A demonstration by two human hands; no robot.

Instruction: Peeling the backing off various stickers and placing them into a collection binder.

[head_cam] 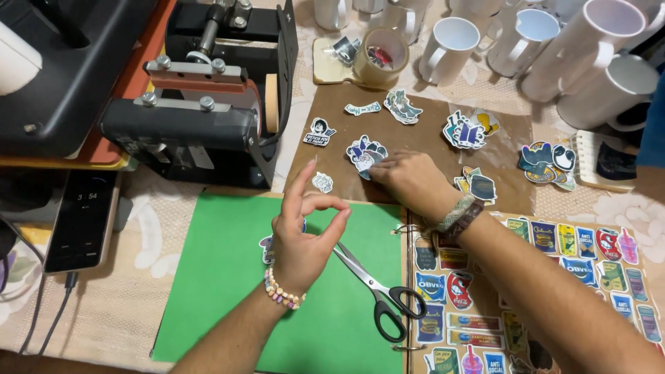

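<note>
One pair of scissors (377,287), one tape roll (380,57), one phone (82,220), one green mat (222,277)

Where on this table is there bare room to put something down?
The left half of the green sheet is bare, between the phone and the left hand. The brown paper is dotted with cut stickers, where the right hand rests on one. The white mugs crowd the far edge, and the sticker sheet fills the right.
</note>
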